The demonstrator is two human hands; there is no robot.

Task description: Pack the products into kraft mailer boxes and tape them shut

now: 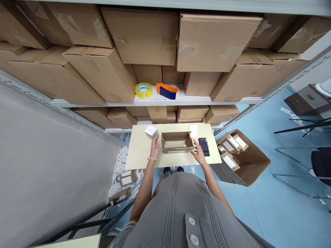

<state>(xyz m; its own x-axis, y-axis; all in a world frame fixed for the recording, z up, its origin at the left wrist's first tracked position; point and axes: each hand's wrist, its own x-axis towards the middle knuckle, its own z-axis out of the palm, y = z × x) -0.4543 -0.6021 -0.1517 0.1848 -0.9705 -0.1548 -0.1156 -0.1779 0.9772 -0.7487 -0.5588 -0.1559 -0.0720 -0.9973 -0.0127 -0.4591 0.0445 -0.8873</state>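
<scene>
Shelving [159, 103] stacked with cartons fronts us; below it sits our pale table [144, 156], with a large floor carton [254, 156] beyond its right end. Task thing, the small open carton [177, 150], lies mid-table, mouth up, pale strip on its near wall. Right hand [197, 152]: thumb and fingers part-spread, holding the carton's right near corner. Left hand [154, 148]: half open, fingers nearly straight, between carton and white box, nothing plainly in its hold; whether its fingertips touch the box, we cannot tell. Phone [204, 147] lies just right of the carton; white box [151, 132] stands near its left end. Our judgement: steady the carton low on its walls, since the ragged right edge looks weak; keep its base flat, press lightly so the walls do not bow, and keep our right wrist clear of the phone.
</scene>
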